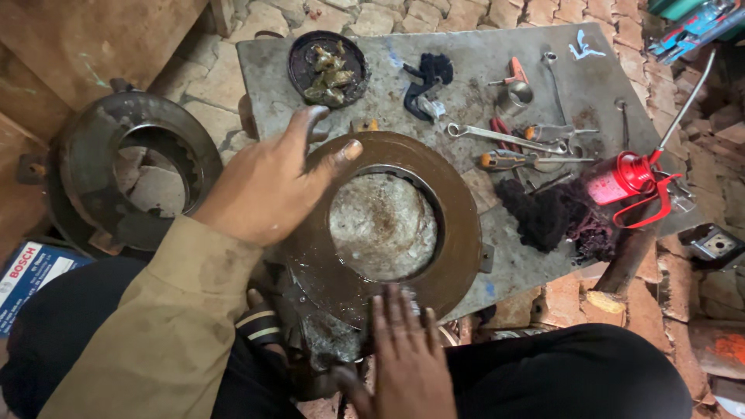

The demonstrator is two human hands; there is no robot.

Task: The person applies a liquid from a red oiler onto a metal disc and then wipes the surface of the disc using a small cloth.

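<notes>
part: brown steel ring plate [458, 225], large round centre hole
state: rusty, greasy film
pose: lying flat
place: frame centre, on grey metal slab [481, 70], near edge overhanging toward bottom of frame

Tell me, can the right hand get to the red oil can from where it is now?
Probably yes. The right hand lies flat on the near rim of the brown ring plate; the red oil can lies off to its right, with only dark rags between them.
</notes>
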